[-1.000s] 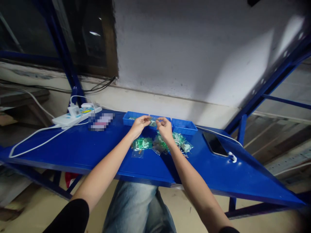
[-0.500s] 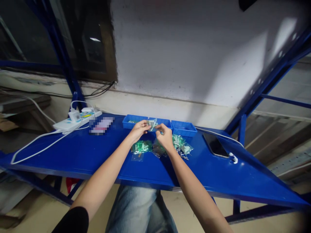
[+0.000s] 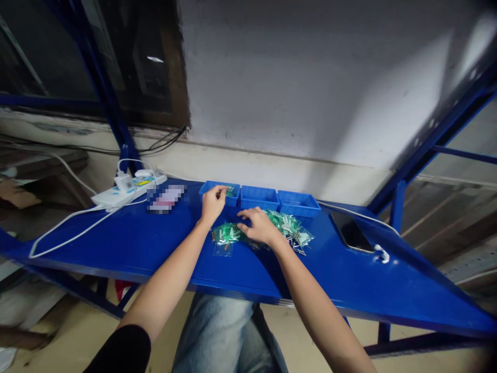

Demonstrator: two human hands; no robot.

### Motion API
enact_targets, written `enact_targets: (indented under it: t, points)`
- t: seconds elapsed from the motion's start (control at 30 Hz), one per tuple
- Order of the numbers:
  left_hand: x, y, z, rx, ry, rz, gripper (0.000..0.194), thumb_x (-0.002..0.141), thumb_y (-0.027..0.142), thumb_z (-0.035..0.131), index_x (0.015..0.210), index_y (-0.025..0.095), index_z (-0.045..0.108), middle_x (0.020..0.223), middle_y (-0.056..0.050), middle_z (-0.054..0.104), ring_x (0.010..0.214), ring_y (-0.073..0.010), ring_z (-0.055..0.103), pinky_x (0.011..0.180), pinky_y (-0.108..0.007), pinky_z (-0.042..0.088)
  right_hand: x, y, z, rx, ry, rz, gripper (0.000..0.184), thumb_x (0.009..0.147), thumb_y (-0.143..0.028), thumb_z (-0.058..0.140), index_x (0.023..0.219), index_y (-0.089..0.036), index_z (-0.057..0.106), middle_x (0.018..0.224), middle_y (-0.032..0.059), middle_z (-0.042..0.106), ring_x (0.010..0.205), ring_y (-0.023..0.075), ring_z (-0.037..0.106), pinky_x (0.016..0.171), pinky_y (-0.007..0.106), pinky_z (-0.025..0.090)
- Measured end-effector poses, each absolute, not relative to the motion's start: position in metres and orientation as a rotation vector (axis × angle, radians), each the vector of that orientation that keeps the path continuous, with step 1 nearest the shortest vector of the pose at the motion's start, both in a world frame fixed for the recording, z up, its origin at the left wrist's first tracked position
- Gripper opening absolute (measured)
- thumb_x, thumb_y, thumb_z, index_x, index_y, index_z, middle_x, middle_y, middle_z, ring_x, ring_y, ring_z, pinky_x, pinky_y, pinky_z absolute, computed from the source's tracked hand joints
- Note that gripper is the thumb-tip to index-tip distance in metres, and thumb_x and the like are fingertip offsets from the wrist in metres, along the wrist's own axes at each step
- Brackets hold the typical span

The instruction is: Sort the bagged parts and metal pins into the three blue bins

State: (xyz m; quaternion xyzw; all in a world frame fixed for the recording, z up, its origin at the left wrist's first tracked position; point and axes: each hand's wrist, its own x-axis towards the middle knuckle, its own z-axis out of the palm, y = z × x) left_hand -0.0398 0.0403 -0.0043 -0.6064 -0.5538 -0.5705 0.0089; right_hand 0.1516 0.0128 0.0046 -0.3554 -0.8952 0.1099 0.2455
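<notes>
1. Packets (image 3: 226, 234) lie in two heaps on the blue table (image 3: 116, 243), the right heap (image 3: 289, 225) larger.
2. Right hand (image 3: 259, 228) has left the clear packet (image 3: 230, 190) and is at the right heap's left edge, fingers loosely spread, nothing visibly held.
3. Left hand (image 3: 212, 205), farther off, alone appears to pinch that packet, now over the far left tray (image 3: 233, 201); two-handed handling seems finished.
</notes>
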Motion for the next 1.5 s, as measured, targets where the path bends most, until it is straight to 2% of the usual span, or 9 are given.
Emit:
enact_targets:
  t: [0.17, 0.4, 0.7, 0.8, 0.97, 1.1, 1.3, 1.4, 1.5]
  points:
    - [-0.026, 0.037, -0.016, -1.936, -1.856, -1.885, 0.023, 0.084, 0.027, 0.047, 0.089, 0.016, 0.067, 0.070, -0.003, 0.067, 0.063, -0.0153, 0.062, 0.062, -0.024, 0.045, 0.150, 0.009, 0.000, -0.991, -2.652, 0.318, 0.047, 0.076, -0.034, 0.063, 0.121, -0.021, 0.054, 0.109, 0.0098, 0.059, 0.103, 0.0264, 0.047, 0.086, 0.040, 0.036]
    - [-0.019, 0.033, -0.008, -2.027, -1.799, -1.901, 0.023, 0.083, 0.028, 0.048, 0.089, 0.017, 0.067, 0.070, -0.003, 0.066, 0.062, -0.0148, 0.060, 0.061, -0.024, 0.044, 0.148, 0.018, 0.006, -1.057, -2.203, 0.497, 0.028, 0.075, -0.013, 0.053, 0.100, -0.016, 0.064, 0.077, 0.0023, 0.061, 0.072, 0.0154, 0.054, 0.073, 0.028, 0.042]
    - [-0.006, 0.028, 0.004, -2.392, -2.467, -2.255, 0.063, 0.080, 0.067, 0.036, 0.062, 0.014, 0.065, 0.048, -0.004, 0.056, 0.040, -0.0093, 0.048, 0.038, -0.020, 0.025, 0.151, 0.021, 0.005, -1.093, -1.470, 0.369, 0.020, 0.080, -0.025, 0.048, 0.088, -0.015, 0.063, 0.081, 0.0054, 0.059, 0.067, 0.0157, 0.053, 0.066, 0.029, 0.044]
    - [-0.003, 0.026, 0.005, -2.401, -2.523, -2.526, 0.055, 0.077, 0.064, 0.045, 0.074, 0.014, 0.067, 0.056, -0.005, 0.062, 0.043, -0.0096, 0.053, 0.038, -0.019, 0.027, 0.147, 0.015, 0.002, -1.061, -1.635, 0.246, 0.020, 0.081, -0.021, 0.046, 0.087, -0.018, 0.065, 0.082, 0.0056, 0.056, 0.074, 0.0179, 0.052, 0.071, 0.031, 0.044]
    - [-0.005, 0.026, 0.003, -2.361, -2.218, -2.819, 0.024, 0.069, 0.037, 0.067, 0.077, 0.015, 0.063, 0.070, -0.003, 0.066, 0.059, -0.0116, 0.061, 0.050, -0.019, 0.040, 0.141, 0.010, -0.001, -1.035, -1.832, 0.176, 0.023, 0.081, -0.017, 0.046, 0.089, -0.021, 0.067, 0.085, 0.0071, 0.056, 0.088, 0.0221, 0.049, 0.081, 0.036, 0.041]
    - [-0.005, 0.027, 0.002, -2.306, -1.902, -2.618, 0.017, 0.072, 0.029, 0.063, 0.083, 0.017, 0.066, 0.077, -0.002, 0.066, 0.070, -0.0143, 0.061, 0.061, -0.024, 0.045, 0.142, 0.012, 0.004, -1.073, -1.666, 0.391, 0.022, 0.080, -0.034, 0.054, 0.090, -0.018, 0.065, 0.088, 0.0074, 0.060, 0.089, 0.0225, 0.052, 0.081, 0.037, 0.042]
    - [0.000, 0.022, 0.005, -2.532, -1.408, -1.921, 0.025, 0.079, 0.015, 0.053, 0.094, 0.023, 0.070, 0.101, -0.006, 0.062, 0.097, -0.0180, 0.056, 0.079, -0.032, 0.047, 0.144, 0.017, 0.013, -1.020, -1.203, 1.043, 0.039, 0.074, -0.053, 0.056, 0.086, -0.016, 0.057, 0.065, 0.0012, 0.060, 0.057, 0.0141, 0.054, 0.048, 0.024, 0.040]
    - [0.003, 0.018, 0.006, -2.558, -1.362, -1.820, 0.030, 0.079, 0.012, 0.050, 0.096, 0.026, 0.070, 0.103, -0.006, 0.058, 0.096, -0.0172, 0.056, 0.076, -0.031, 0.047, 0.145, 0.019, 0.010, -1.021, -1.162, 1.014, 0.032, 0.070, -0.047, 0.061, 0.082, -0.017, 0.056, 0.058, -0.0023, 0.056, 0.048, 0.0113, 0.049, 0.044, 0.023, 0.037]
    - [0.005, 0.016, 0.007, -2.543, -1.454, -1.859, 0.022, 0.080, 0.020, 0.054, 0.095, 0.024, 0.070, 0.100, -0.006, 0.059, 0.095, -0.0187, 0.056, 0.074, -0.030, 0.045, 0.148, 0.019, 0.009, -0.990, -1.236, 0.826, 0.027, 0.075, -0.040, 0.057, 0.088, -0.017, 0.059, 0.074, 0.0023, 0.062, 0.062, 0.0146, 0.056, 0.053, 0.026, 0.043]
